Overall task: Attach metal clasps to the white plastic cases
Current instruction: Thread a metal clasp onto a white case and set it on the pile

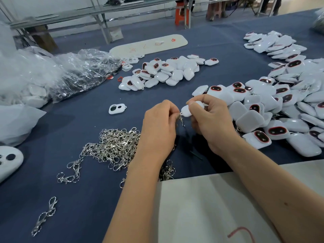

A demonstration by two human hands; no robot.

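Both hands are raised above the blue counter (87, 199), knuckles up. The right hand (211, 118) grips a white plastic case (188, 111). The left hand (160, 120) pinches a metal clasp (181, 118) at the case's left end.

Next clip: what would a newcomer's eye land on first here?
The two hands at centre: the right hand grips a white case while the left hand pinches a metal clasp at its corner. Next, the tangled clasp pile below left and the heap of white cases at right.
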